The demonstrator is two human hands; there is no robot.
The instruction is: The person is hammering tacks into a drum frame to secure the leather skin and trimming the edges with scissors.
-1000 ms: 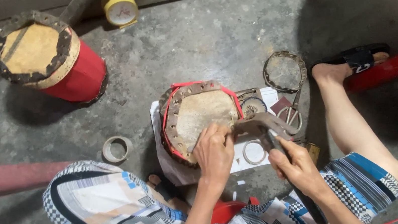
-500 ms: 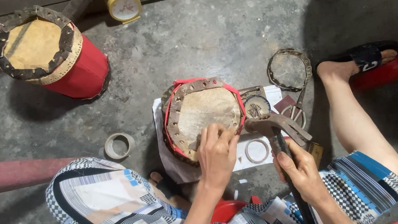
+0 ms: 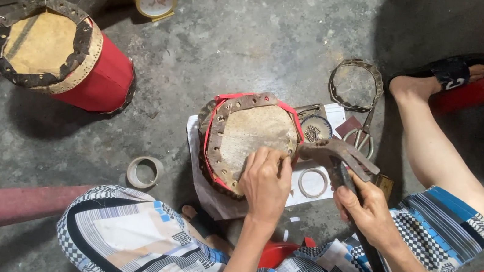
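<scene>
Drum (image 3: 251,138) sits tilted on white paper (image 3: 202,187) on the floor between your knees. Your left hand (image 3: 266,182) presses fingertips on the skin near the rim, pinning it. Your right hand (image 3: 365,210) grips the hammer (image 3: 339,152), its head close beside that rim, ready for tacking.

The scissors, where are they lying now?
In the head view the scissors lie on the floor right of the small drum, just below the loose studded ring and above the hammer head.
</scene>
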